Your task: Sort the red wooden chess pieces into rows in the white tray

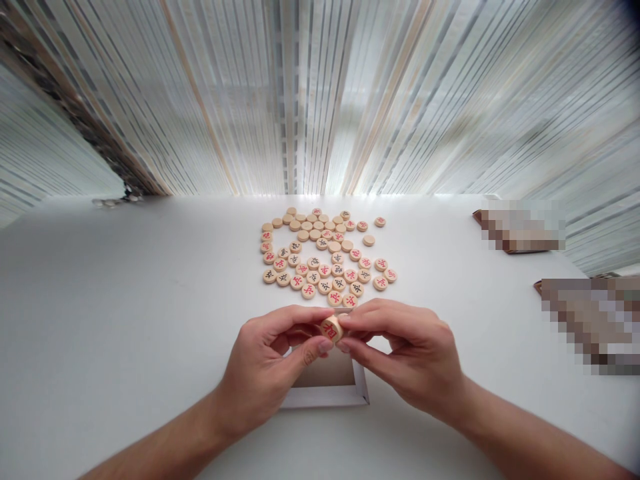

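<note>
Between my two hands is a round wooden piece (331, 329) with a red character on its face. My left hand (287, 357) pinches it from the left with thumb and forefinger. My right hand (400, 350) is closed at its right edge, where part of another pale piece (344, 320) seems to show between the fingers. Below them lies an open shallow box (325, 398) with pale walls and a brown inside, partly covered by my hands. Beyond it, many wooden discs (325, 270) lie spread on the white table, some with red or black characters, others plain side up.
The white table (150, 300) reaches back to striped curtains (325, 100). At the right, two pixelated brown-edged objects (523, 230) stand on the table, one nearer than the other. A chain (131, 193) hangs at the back left.
</note>
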Action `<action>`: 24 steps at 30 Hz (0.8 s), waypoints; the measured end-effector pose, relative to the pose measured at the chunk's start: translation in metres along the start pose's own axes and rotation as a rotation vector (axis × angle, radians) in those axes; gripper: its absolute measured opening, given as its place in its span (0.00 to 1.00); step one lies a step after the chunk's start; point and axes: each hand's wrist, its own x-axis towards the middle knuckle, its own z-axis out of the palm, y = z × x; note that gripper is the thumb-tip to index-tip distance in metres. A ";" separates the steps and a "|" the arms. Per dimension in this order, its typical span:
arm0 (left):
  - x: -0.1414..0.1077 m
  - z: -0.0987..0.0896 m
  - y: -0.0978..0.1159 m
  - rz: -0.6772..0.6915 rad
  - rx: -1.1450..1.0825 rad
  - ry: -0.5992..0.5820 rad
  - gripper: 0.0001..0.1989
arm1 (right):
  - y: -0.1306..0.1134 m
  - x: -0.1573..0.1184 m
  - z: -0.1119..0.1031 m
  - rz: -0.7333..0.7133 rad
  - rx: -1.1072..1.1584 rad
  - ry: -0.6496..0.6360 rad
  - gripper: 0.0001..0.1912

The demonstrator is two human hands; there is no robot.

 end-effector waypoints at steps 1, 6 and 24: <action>0.000 0.000 0.000 -0.002 0.011 0.007 0.13 | -0.001 0.000 -0.001 -0.077 -0.069 0.008 0.14; 0.000 0.000 0.000 0.014 0.038 0.015 0.13 | -0.004 -0.001 -0.003 -0.261 -0.263 0.003 0.17; 0.001 0.001 0.004 -0.002 0.018 -0.066 0.13 | -0.003 0.004 0.000 0.455 0.348 -0.106 0.10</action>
